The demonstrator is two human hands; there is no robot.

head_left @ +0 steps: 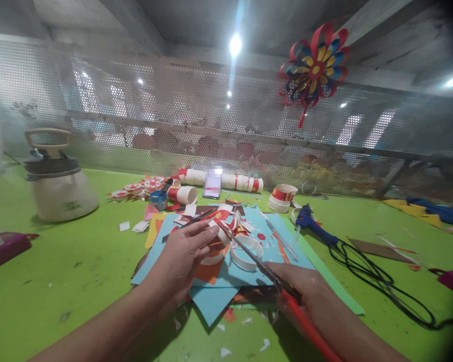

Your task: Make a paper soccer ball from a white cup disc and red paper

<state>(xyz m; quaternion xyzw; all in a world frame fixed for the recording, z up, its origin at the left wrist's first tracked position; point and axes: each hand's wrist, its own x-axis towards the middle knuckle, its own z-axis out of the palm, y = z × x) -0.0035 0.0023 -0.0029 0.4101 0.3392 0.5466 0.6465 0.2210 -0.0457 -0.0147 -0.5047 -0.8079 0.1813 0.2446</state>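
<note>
Pinched in the left hand (pixel 184 254), above the blue sheets (pixel 153 264) on a green table (pixel 109 241): a red-and-white paper cup piece (pixel 222 215), with thumb and fingertips closed on its near edge. In the right hand (pixel 309 291), at the near right of the blue sheets, with fingers curled around the red handles: scissors (pixel 267 271), pointed at the piece, blade gap hard to tell. Probably very light, thin and springy, perhaps slightly slick on the printed side, and easily creased by a firm squeeze. Best taken lightly by the rim or a plain edge, between thumb and fingertips, well clear of the blades. Heavier and rigid by comparison, the scissors; best gripped by the handles. Lying on the blue sheets, a white paper ring (pixel 243 263), likely just as easy to flatten. Right of the blue sheets, a blue glue gun (pixel 305 218); beyond them, a row of paper cups (pixel 232 181).
</note>
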